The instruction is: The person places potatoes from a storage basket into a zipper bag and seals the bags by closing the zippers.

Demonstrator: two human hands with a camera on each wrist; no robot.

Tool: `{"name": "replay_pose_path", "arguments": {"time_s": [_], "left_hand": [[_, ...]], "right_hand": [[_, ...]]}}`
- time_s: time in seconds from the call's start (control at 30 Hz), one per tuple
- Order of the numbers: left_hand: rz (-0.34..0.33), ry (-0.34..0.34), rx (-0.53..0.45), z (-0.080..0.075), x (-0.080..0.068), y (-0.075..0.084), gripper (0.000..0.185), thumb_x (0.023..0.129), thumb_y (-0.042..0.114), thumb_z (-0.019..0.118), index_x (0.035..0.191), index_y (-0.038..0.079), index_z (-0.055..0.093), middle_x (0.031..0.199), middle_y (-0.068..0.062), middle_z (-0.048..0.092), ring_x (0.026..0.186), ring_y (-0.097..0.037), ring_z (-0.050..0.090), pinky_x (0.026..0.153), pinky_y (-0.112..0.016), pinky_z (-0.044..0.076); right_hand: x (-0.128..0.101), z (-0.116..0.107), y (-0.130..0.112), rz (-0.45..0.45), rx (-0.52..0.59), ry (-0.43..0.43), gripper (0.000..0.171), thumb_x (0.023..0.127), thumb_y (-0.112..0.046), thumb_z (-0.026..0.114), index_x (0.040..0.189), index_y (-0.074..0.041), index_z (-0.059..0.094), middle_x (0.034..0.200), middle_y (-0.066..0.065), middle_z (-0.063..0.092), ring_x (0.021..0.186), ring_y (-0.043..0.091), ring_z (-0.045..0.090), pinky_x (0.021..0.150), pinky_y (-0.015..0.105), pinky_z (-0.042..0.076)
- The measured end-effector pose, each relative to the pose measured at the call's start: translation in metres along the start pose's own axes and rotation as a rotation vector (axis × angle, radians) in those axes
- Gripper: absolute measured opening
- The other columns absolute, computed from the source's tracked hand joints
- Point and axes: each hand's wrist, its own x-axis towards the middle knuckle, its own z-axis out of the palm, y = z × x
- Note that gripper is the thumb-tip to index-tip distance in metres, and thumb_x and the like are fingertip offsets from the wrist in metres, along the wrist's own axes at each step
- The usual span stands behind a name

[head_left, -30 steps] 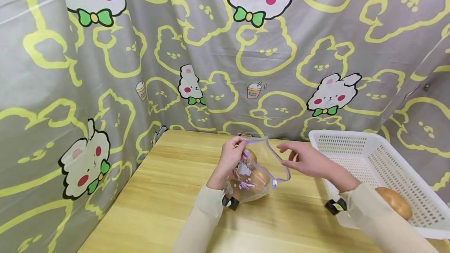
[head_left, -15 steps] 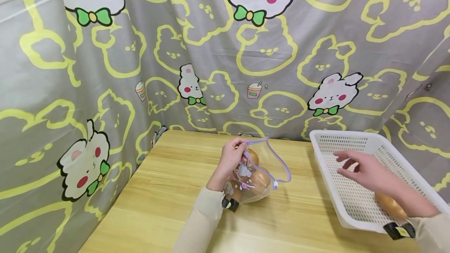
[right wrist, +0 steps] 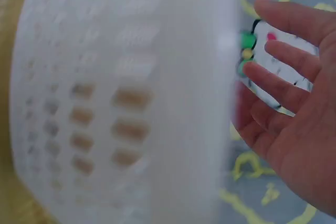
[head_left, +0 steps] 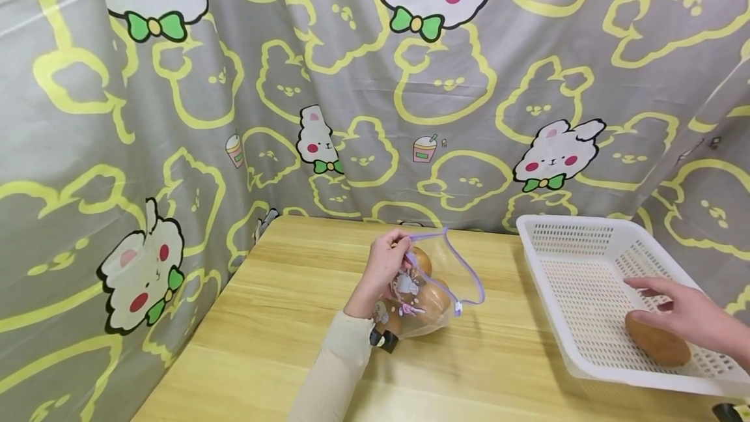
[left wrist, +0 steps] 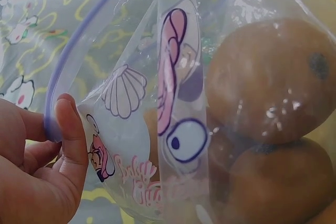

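Observation:
My left hand [head_left: 388, 260] pinches the purple-edged mouth of a clear zip bag [head_left: 436, 327] on the table. The left wrist view shows thumb and fingers on the purple strip, beside pink print and a shell drawing. Inside the bag are several smooth brown rounded things [left wrist: 273, 82] that look like bread rolls. My right hand [head_left: 682, 311], fingers spread, is over a brown oval roll [head_left: 657, 344] in the white basket [head_left: 559, 337]. Whether it touches the roll cannot be told. In the right wrist view the basket wall hides most of that roll.
The wooden table [head_left: 281, 318] carries the bag left of the basket. A grey curtain [head_left: 363, 83] with yellow outlines and white rabbits hangs behind and at the sides. A slider [head_left: 458, 307] sits at the bag mouth's near corner.
My right hand has left the bag's mouth and moved right, over the basket to the brown roll. The left hand keeps its hold on the bag, nearly unmoved.

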Motion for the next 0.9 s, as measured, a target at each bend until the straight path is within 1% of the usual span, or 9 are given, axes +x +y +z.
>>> {"name": "replay_pose_path", "arguments": {"time_s": [0.07, 0.13, 0.2, 0.27, 0.33, 0.37, 0.47, 0.7, 0.9], "left_hand": [[0.003, 0.001, 0.007, 0.000, 0.000, 0.001, 0.019, 0.095, 0.006, 0.050, 0.099, -0.008, 0.062, 0.076, -0.006, 0.052, 0.048, -0.010, 0.051, 0.045, -0.019, 0.046], [0.002, 0.000, 0.012, 0.000, 0.000, 0.001, 0.019, 0.095, 0.006, 0.050, 0.099, -0.008, 0.062, 0.076, -0.005, 0.052, 0.048, -0.009, 0.051, 0.045, -0.019, 0.046], [0.000, -0.001, 0.022, -0.001, 0.000, 0.001, 0.019, 0.095, 0.006, 0.050, 0.100, -0.007, 0.062, 0.075, -0.005, 0.052, 0.048, -0.009, 0.051, 0.045, -0.019, 0.046], [0.001, -0.001, 0.029, -0.001, 0.001, 0.001, 0.019, 0.095, 0.007, 0.050, 0.101, -0.007, 0.063, 0.075, -0.004, 0.052, 0.048, -0.008, 0.051, 0.045, -0.019, 0.046], [0.006, 0.000, 0.034, -0.001, 0.001, 0.000, 0.019, 0.095, 0.006, 0.050, 0.100, -0.006, 0.063, 0.075, -0.004, 0.052, 0.048, -0.008, 0.051, 0.044, -0.019, 0.046], [0.008, 0.001, 0.036, -0.001, 0.001, 0.000, 0.019, 0.095, 0.006, 0.050, 0.100, -0.006, 0.063, 0.075, -0.004, 0.052, 0.048, -0.008, 0.051, 0.044, -0.019, 0.046], [0.010, 0.001, 0.033, -0.001, 0.001, 0.001, 0.018, 0.095, 0.007, 0.050, 0.099, -0.005, 0.064, 0.075, -0.005, 0.052, 0.047, -0.008, 0.051, 0.044, -0.019, 0.046], [-0.003, 0.008, 0.025, 0.000, -0.002, 0.003, 0.017, 0.095, 0.007, 0.051, 0.097, -0.003, 0.065, 0.075, -0.005, 0.052, 0.048, -0.009, 0.050, 0.045, -0.020, 0.045], [0.013, 0.005, 0.019, -0.001, -0.003, 0.004, 0.018, 0.095, 0.006, 0.050, 0.098, -0.005, 0.064, 0.074, -0.004, 0.051, 0.047, -0.008, 0.050, 0.044, -0.019, 0.046]], "right_hand": [[-0.004, 0.002, 0.012, 0.018, 0.000, -0.017, 0.055, 0.070, -0.013, 0.083, 0.113, 0.009, 0.057, 0.111, 0.022, 0.056, 0.084, -0.016, 0.041, 0.057, 0.024, 0.048], [-0.008, 0.003, 0.024, 0.036, -0.002, -0.039, 0.058, 0.070, -0.013, 0.082, 0.116, 0.009, 0.056, 0.115, 0.027, 0.053, 0.089, -0.003, 0.050, 0.059, 0.029, 0.049], [-0.012, 0.005, 0.034, 0.049, 0.006, -0.066, 0.060, 0.070, -0.013, 0.082, 0.118, 0.010, 0.054, 0.116, 0.030, 0.052, 0.093, 0.019, 0.058, 0.061, 0.035, 0.051], [-0.014, 0.007, 0.041, 0.068, 0.006, -0.100, 0.062, 0.071, -0.014, 0.081, 0.120, 0.010, 0.052, 0.118, 0.034, 0.050, 0.093, 0.045, 0.055, 0.064, 0.046, 0.051], [-0.014, 0.008, 0.046, 0.107, -0.003, -0.149, 0.065, 0.074, -0.018, 0.080, 0.124, 0.011, 0.049, 0.120, 0.036, 0.048, 0.094, 0.054, 0.051, 0.067, 0.052, 0.050], [-0.014, 0.009, 0.047, 0.115, 0.003, -0.175, 0.066, 0.075, -0.018, 0.079, 0.124, 0.013, 0.047, 0.119, 0.043, 0.043, 0.094, 0.059, 0.048, 0.067, 0.057, 0.049], [-0.013, 0.009, 0.050, 0.156, 0.003, -0.233, 0.069, 0.079, -0.023, 0.075, 0.127, 0.015, 0.042, 0.123, 0.047, 0.036, 0.097, 0.062, 0.046, 0.069, 0.061, 0.047], [-0.012, 0.014, 0.053, 0.171, 0.052, -0.288, 0.072, 0.084, -0.024, 0.071, 0.130, 0.018, 0.035, 0.125, 0.050, 0.030, 0.098, 0.065, 0.044, 0.068, 0.056, 0.050], [-0.008, 0.018, 0.054, 0.212, 0.050, -0.315, 0.075, 0.082, -0.028, 0.072, 0.129, 0.019, 0.037, 0.125, 0.049, 0.029, 0.096, 0.058, 0.051, 0.067, 0.050, 0.052]]}}
